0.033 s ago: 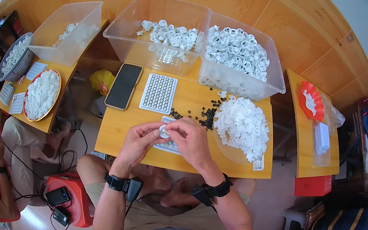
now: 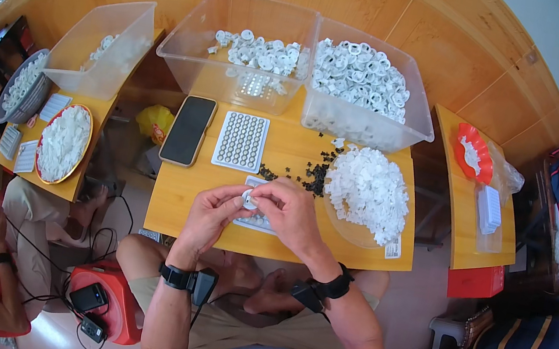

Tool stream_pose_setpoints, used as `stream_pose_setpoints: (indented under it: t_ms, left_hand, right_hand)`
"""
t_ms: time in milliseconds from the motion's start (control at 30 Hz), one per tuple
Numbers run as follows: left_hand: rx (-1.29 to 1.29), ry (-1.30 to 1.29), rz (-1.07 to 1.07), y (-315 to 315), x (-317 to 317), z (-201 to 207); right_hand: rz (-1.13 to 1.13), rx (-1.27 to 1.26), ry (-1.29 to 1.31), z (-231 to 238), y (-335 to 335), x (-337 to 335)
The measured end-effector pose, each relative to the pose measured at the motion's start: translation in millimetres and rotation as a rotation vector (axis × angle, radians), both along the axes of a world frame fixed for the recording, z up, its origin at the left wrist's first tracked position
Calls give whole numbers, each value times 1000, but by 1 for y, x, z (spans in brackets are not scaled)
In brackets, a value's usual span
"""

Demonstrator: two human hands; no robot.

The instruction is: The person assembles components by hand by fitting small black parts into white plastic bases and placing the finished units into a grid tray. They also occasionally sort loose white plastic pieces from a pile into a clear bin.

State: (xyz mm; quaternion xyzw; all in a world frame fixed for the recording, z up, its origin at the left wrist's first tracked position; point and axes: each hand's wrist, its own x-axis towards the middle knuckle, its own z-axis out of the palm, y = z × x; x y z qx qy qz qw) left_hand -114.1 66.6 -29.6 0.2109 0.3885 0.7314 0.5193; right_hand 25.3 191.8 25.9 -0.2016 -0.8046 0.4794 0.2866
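Nothing has visibly moved; I see the bare left hand (image 2: pixel 207 212) and bare right hand (image 2: pixel 290 212) pinching one small round white plastic piece (image 2: pixel 248 200).

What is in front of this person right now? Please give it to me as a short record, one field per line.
Left hand: the left hand pinches a small white part
Right hand: the right hand has its fingertips at that part; whether they grip it is unclear
Beneath the hands: a white tray, mostly hidden
Beyond the hands: a phone left of a tray of round pieces
Loose piles: black bits beside whitish pieces
Back of table: two clear bins of white parts, the right one fuller
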Motion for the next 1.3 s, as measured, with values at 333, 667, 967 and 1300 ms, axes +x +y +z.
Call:
stream_pose_setpoints:
  t_ms: [333,667,967,1300]
  left_hand:
    - [17,145,48,1,4,-6]
    - [-32,261,116,1,10,0]
    - [19,329,209,2,17,4]
    - [-84,387,167,1,12,6]
  right_hand:
    - [-20,11,-15,-4,-7,-1]
    - [11,-361,-43,-8,0,1]
    - [7,-268,-43,-6,-10,-4]
    - [-91,-213,8,-11,-12,-11]
